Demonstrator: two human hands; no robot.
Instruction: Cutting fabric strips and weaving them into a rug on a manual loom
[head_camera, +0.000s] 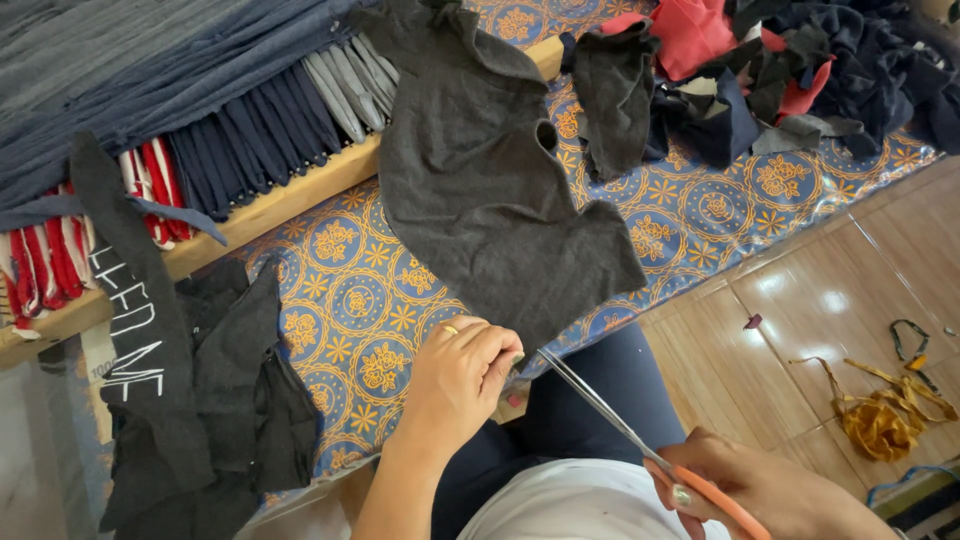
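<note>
Low center: left hand (458, 375) pinching edge of dark grey fabric (490, 190), right hand (770, 490), bottom right, gripping orange-handled scissors (640, 450) w/ blades at cloth's edge over patterned mat (360, 300).

Right hand (770, 495) cut by bottom edge, fingers partly behind orange scissors (640, 450) handle. Scissor tips hidden behind left hand (462, 375). Grey cloth (490, 190) corner lost inside left fingers. Scrap pile (800, 70) cut by top edge. Yellow strips (885, 415) on floor too tangled to tell apart.
</note>
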